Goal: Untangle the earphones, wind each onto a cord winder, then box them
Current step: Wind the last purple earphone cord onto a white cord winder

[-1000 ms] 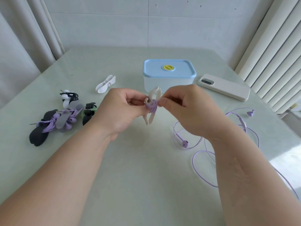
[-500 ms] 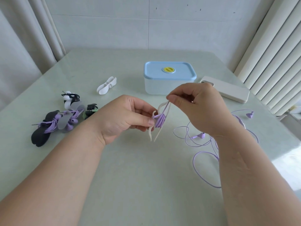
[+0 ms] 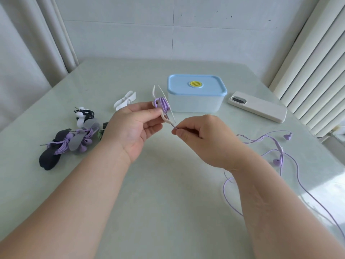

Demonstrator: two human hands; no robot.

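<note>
Far on the left of the pale green table (image 3: 168, 193) lies a little heap of earphones that are wound up. It has a black winder (image 3: 49, 160) at the near end. Next is a grey winder (image 3: 82, 140) with a purple earphone wrapped around it. At the far end is a white winder with a black cord (image 3: 82, 116). A bit of green cord (image 3: 101, 133) peeks out beside the left wrist. A little farther back lies a spare white winder (image 3: 124, 101) with nothing on it. Next comes the left hand (image 3: 134, 128), lifted above the table. Its thumb and fingers are curled around a cream winder (image 3: 164, 116), which stands almost upright. Several loops of purple cord (image 3: 164, 105) sit around its middle. Just to the right and a bit lower, the right hand (image 3: 203, 139) pinches that same cord between thumb and first finger, right under the winder. Behind the hands sits the box (image 3: 196, 103), with its blue lid (image 3: 211, 88) on and a yellow knob (image 3: 196, 84) on top. To the right of the box lies a white phone (image 3: 261, 108), back side up. Nearer on the right, the rest of the cord lies loose in curls on the table. One purple bud (image 3: 277, 162) is close to the right arm and a second bud (image 3: 288, 136) is farther back, both well apart from the box.
</note>
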